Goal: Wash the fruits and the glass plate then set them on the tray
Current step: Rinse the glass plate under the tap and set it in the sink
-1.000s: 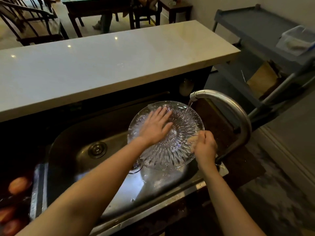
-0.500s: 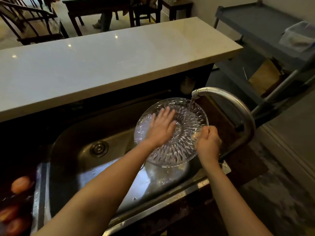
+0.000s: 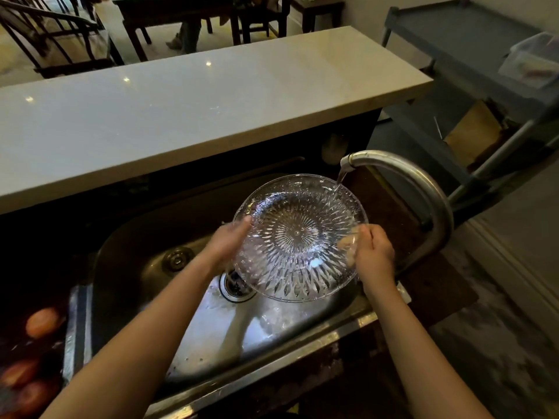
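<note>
You tilt glass plate (image 3: 298, 237) under tap (image 3: 393, 170) to rinse | right hand (image 3: 373, 255) grip clenched on rim | left hand (image 3: 225, 241) grip loose, flat, steadying edge

Pale counter (image 3: 181, 116) behind sink (image 3: 136, 234); curved faucet (image 3: 423, 189) running; grey cart (image 3: 469, 34) right.

L grip (image 3: 225, 241) & R grip (image 3: 373, 252) bare; both forearms (image 3: 145, 334) bare to frame edge.

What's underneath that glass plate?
Below the glass plate is the wet steel sink; its drain pokes out at the plate's lower left edge. Through the rim show fingers of the right hand. The patterned glass blurs the basin directly beneath.
</note>
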### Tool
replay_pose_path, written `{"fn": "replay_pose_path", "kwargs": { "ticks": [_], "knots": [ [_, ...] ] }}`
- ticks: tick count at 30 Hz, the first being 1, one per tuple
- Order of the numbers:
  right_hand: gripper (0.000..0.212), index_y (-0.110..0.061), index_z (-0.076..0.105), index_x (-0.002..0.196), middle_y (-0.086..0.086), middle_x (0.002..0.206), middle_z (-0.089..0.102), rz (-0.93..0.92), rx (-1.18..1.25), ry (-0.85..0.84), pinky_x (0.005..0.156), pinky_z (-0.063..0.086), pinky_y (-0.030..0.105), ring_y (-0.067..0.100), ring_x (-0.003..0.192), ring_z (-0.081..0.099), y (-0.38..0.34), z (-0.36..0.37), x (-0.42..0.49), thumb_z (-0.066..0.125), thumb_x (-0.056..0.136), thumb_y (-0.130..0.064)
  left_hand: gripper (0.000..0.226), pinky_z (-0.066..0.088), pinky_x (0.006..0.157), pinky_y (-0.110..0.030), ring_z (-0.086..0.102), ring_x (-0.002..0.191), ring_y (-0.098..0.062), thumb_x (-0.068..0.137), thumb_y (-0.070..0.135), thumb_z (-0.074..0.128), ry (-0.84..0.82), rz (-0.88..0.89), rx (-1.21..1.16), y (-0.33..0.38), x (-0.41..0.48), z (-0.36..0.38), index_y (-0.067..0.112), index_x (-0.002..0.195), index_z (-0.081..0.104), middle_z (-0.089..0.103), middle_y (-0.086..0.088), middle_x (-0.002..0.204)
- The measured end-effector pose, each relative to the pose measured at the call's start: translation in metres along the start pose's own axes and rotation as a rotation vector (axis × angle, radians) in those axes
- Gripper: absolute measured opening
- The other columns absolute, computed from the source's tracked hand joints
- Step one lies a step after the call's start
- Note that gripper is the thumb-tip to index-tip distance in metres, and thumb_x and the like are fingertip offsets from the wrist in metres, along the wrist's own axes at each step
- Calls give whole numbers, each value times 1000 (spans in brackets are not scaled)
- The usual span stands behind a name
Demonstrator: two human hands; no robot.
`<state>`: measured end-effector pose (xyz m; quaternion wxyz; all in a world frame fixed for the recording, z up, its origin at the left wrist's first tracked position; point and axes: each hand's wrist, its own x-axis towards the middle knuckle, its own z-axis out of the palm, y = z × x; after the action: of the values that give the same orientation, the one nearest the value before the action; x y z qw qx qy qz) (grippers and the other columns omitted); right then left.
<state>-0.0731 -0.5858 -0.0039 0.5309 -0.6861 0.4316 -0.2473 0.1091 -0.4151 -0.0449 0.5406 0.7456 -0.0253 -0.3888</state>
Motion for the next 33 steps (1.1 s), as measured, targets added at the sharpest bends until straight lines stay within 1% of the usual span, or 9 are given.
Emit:
{"fn": "replay_pose_path", "kwargs": {
  "ticks": [4,7,13,15,18,24,26,29,33],
  "knots": [
    [25,-6,54,89,-1,65,51,45,-107,-109,35,36,7,4,45,50,1,0,2,37,100,-19,33,60,74,-38,73,84,-21,100,19,34,-161,-89,-532,-5,-10,-2,10,129,47,67,-13,109],
    [24,-13,49,82,-3,68,47,23,-354,-168,38,34,8,5,53,46,2,-6,4,37,100,-22,32,61,63,-37,73,80,-23,101,14,31,-132,-93,-573,-9,-14,-2,12,127,48,69,-13,103],
    [24,-9,55,108,8,94,56,-37,-537,-204,48,32,18,11,65,50,4,-2,0,38,100,-23,25,59,53,-29,73,67,-18,98,15,42,-15,30,-524,-7,-15,-19,16,118,56,76,-4,82],
    [26,-8,55,107,10,92,62,-45,-543,-248,53,45,26,17,70,58,7,1,0,38,99,-25,22,59,55,-30,73,67,-19,96,16,46,23,54,-501,-5,-16,-22,19,114,59,76,-4,83],
    [27,-8,53,103,10,90,63,46,-430,-283,66,49,33,20,75,60,13,12,0,37,99,-30,26,61,61,-36,74,73,-22,95,14,49,2,64,-514,-6,-14,-21,21,118,59,73,-9,98],
    [22,-5,50,92,0,69,50,40,-32,-119,43,36,7,8,58,46,3,25,-8,36,100,-20,37,60,60,-28,73,77,-18,91,6,54,6,95,-601,-6,-2,-6,11,127,51,73,-9,94],
    [24,-7,51,89,-1,68,50,2,-4,-65,46,38,10,10,58,46,1,26,-3,36,101,-20,44,60,63,-29,70,81,-18,89,10,58,99,116,-498,-8,2,4,10,132,47,68,-11,101],
    [26,-9,50,85,-1,71,49,-69,-52,-33,54,36,23,13,62,45,-5,26,2,35,101,-22,58,54,88,-44,60,110,-29,89,29,59,328,201,-86,-11,9,22,17,140,34,57,-14,126],
    [26,-8,49,84,-4,69,48,-111,-88,7,47,34,10,9,60,44,-10,20,8,35,101,-21,61,15,117,-45,10,146,-27,97,40,33,558,443,769,-12,1,48,21,149,8,8,-11,158]
  ]
}}
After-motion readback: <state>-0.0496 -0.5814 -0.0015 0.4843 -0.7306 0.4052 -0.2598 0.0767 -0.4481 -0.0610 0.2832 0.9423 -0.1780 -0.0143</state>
